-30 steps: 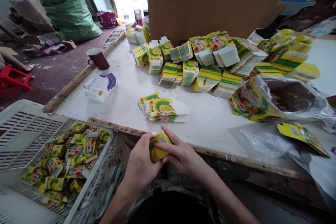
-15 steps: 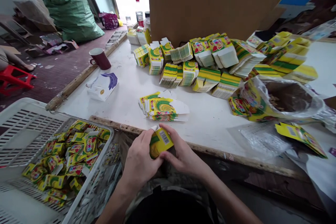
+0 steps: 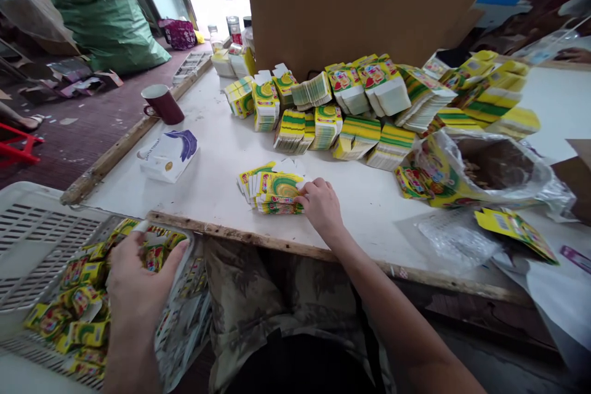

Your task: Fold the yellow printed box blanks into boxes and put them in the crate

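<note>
My left hand (image 3: 138, 289) is over the white plastic basket (image 3: 32, 258), thumb and fingers spread apart, with a white cover on one fingertip. Below and around it lie many small filled yellow-green boxes (image 3: 90, 333); none appears gripped. On the table, my right hand (image 3: 321, 204) pinches the right end of a flat yellow carton (image 3: 281, 188) on top of a small fanned pile. Its fingertips are partly hidden, so how many cartons they grip cannot be made out.
Bundles of flat cartons (image 3: 351, 138) line the back of the white table (image 3: 217, 154) before a large cardboard sheet (image 3: 369, 6). A maroon mug (image 3: 164, 104) and a white-purple box (image 3: 170, 156) stand left. An open plastic-lined bag (image 3: 443, 166) and clear plastic (image 3: 455, 243) lie right.
My hands have parted. The yellow box they held together is gone from them; my left hand moved left over the basket, and my right moved up to the carton pile.
</note>
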Demonstrator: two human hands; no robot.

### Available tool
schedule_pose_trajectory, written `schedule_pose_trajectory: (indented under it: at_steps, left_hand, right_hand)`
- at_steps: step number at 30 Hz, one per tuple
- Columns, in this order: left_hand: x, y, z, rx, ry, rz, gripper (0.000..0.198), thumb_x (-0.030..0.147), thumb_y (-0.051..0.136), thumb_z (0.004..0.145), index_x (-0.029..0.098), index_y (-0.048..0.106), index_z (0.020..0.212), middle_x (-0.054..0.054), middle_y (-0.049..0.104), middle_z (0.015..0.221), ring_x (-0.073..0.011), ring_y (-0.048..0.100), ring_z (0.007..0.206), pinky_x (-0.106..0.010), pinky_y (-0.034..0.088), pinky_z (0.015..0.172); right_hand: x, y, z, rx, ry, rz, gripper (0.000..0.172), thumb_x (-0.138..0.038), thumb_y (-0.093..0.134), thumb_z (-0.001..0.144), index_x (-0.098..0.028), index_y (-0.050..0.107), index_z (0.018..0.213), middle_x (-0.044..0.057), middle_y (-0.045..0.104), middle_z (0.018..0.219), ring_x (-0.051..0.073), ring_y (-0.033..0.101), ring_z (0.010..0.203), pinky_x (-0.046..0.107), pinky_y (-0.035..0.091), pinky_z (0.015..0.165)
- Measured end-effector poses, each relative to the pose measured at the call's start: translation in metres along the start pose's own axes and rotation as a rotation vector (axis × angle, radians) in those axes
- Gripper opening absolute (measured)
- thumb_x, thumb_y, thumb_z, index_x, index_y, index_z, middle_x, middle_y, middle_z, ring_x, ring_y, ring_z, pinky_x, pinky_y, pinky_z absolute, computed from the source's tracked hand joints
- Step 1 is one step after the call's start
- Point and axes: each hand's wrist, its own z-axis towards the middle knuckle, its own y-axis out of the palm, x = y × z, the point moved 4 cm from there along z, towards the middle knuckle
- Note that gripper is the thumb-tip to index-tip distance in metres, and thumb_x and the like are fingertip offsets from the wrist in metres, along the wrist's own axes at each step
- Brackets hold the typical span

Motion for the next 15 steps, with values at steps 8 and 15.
schedule_pose_trajectory:
  at_steps: [8, 15]
  left_hand:
    - [0.072, 0.094, -0.067, -0.621, -0.183, -0.929, 0.061, 0.039, 0.078, 0.070, 0.019, 0.054, 0.122, -0.013, 0.066, 0.118, -0.0274, 0.064, 0.107, -0.042, 0.054, 0.091]
    - [0.110, 0.106, -0.075, -0.444, -0.331, -1.621, 0.051, 0.044, 0.066, 0.078, 0.023, 0.055, 0.124, -0.011, 0.065, 0.119, -0.0292, 0.058, 0.117, -0.043, 0.048, 0.097]
  right_hand:
    - [-0.021, -0.032, -0.029, -0.012, -0.085, 0.052, 0.012, -0.016, 0.068, 0.082, -0.020, 0.060, 0.075, 0.005, 0.064, 0.086, 0.022, 0.058, 0.086, 0.032, 0.045, 0.079]
    - [-0.047, -0.038, -0.069, -0.263, -0.135, 0.414, 0.022, -0.010, 0.072, 0.075, -0.019, 0.053, 0.068, 0.000, 0.059, 0.075, 0.016, 0.055, 0.073, 0.027, 0.041, 0.065]
